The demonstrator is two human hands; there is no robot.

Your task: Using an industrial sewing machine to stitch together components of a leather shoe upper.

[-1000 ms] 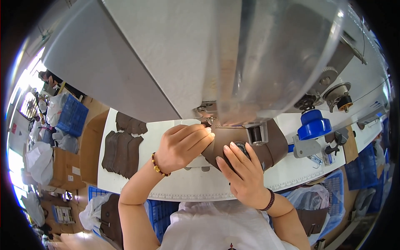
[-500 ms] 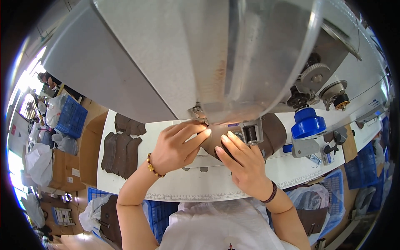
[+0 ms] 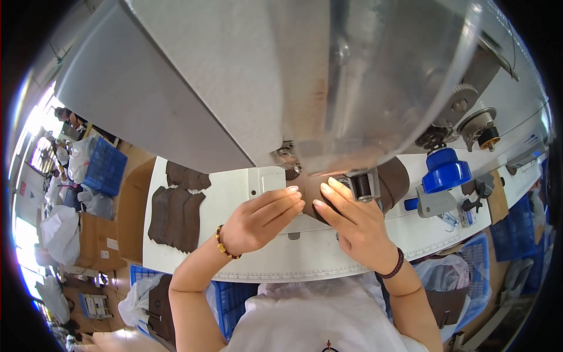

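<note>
Beneath the head of a sewing machine [image 3: 211,76], a brown leather-like piece [image 3: 314,200] lies on the white bed. My left hand [image 3: 261,218] reaches in from the left, fingers stretched out side by side, the tips at the piece's near left edge; its thumb is hidden. Over the piece's right part, my right hand [image 3: 360,227] rests with fingers extended and slightly apart. Just beyond the left fingertips is the presser foot area [image 3: 288,157]. A metal roller-like part [image 3: 363,186] hangs beside my right fingers.
Stacked brown pieces [image 3: 175,217] lie on the table's left, with a smaller pile [image 3: 186,176] behind them. A blue knob [image 3: 444,171] juts from the machine at right. A ruler strip [image 3: 305,277] follows the near table edge. Small snips [image 3: 450,220] lie at right.
My left hand has drawn back from the presser foot toward me, its fingers straightening. My right hand has shifted slightly right and nearer. The whole view has moved a little.
</note>
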